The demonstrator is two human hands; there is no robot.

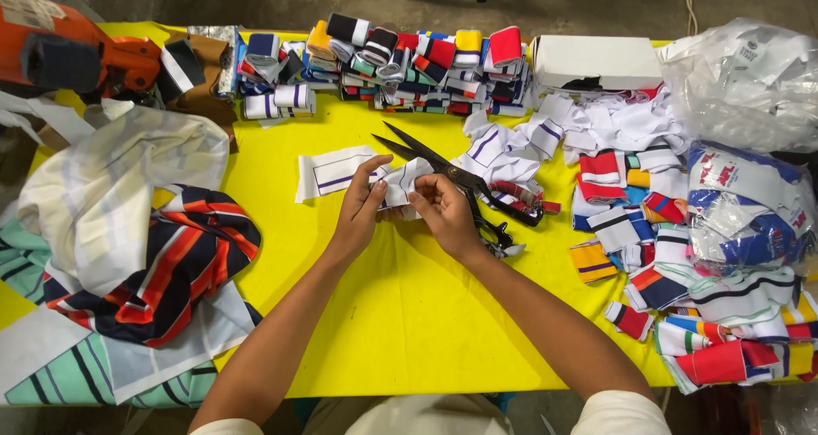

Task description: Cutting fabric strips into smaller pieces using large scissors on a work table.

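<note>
I hold a small white knit strip between my two hands, in the middle of the yellow table. My left hand pinches its left end with the fingers closed on the cloth, and my right hand grips its right end in the same way. The big black scissors lie open just beside my right hand, touching the table; no hand is on them. To the left, near the strip, one flat white piece with a purple line lies alone. On the far side, many folded striped strips stand in neat rows, so I judge that a good part is already sorted. On the right a loose heap of striped pieces is not yet in order, so I think much is left.
</note>
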